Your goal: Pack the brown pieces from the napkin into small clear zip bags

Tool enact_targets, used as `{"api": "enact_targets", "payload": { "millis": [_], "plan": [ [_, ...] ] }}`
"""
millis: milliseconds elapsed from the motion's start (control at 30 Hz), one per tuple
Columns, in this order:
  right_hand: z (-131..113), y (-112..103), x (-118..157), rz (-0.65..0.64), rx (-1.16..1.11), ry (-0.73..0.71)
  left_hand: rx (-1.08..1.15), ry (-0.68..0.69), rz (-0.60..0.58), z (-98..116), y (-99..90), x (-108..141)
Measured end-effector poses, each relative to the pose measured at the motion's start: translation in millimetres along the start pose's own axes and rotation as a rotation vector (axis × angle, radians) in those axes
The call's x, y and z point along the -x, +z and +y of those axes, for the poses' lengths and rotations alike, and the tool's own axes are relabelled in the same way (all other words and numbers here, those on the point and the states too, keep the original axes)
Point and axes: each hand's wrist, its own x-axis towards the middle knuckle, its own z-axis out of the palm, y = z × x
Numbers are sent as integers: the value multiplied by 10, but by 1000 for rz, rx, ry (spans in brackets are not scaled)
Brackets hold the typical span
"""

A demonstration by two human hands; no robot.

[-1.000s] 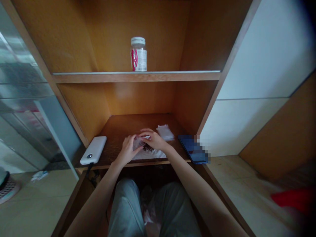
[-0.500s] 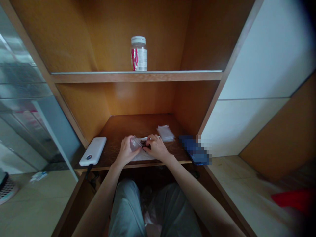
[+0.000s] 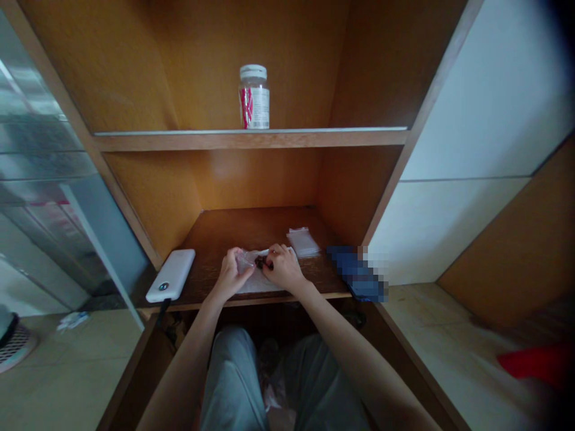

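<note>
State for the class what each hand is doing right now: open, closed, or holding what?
Left hand: closed, holding a clear bag.
Right hand: closed, pinching a dark lump.

Counting up on this desk (image 3: 242, 230): one left hand (image 3: 230, 276), one right hand (image 3: 283, 269), one white power bank (image 3: 171, 275), one phone (image 3: 354, 272), one stack of clear plastic bags (image 3: 303, 242), one white sheet (image 3: 256, 285). Above it, one jar (image 3: 254, 99) on one shelf (image 3: 247, 139).
</note>
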Motion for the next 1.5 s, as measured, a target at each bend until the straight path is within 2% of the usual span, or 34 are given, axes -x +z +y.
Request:
{"api": "enact_targets", "payload": {
  "millis": [100,200,367,500,600,700,800,900,1267,1367,1500],
  "plan": [
    [54,-8,-98,85,-136,22,-10,-7,-10,2,7,8],
    [42,-32,-206,102,-203,-35,-24,-17,-25,1,17,19],
    [-37,-39,-345,-23,-236,-201,-37,0,-50,1,19,24],
    [36,-61,-397,-99,-295,-293,-23,-6,-55,25,0,22],
    [147,-103,-371,-102,-195,-206,6,-18,-59,32,-2,22],
    [221,-138,-311,-207,-15,-128,25,-36,-53,22,9,22],
    [226,-151,-267,-335,100,-130,29,-40,-50,12,19,21],
    [198,-146,-254,-374,155,-146,33,-47,-54,12,23,22],
    [244,-44,-267,-331,113,-147,49,-51,-61,16,19,32],
    [280,-26,-286,-255,-10,-131,60,-52,-65,12,21,28],
    [242,-46,-333,-115,-311,-168,71,-63,-68,14,20,25]
  ]
}}
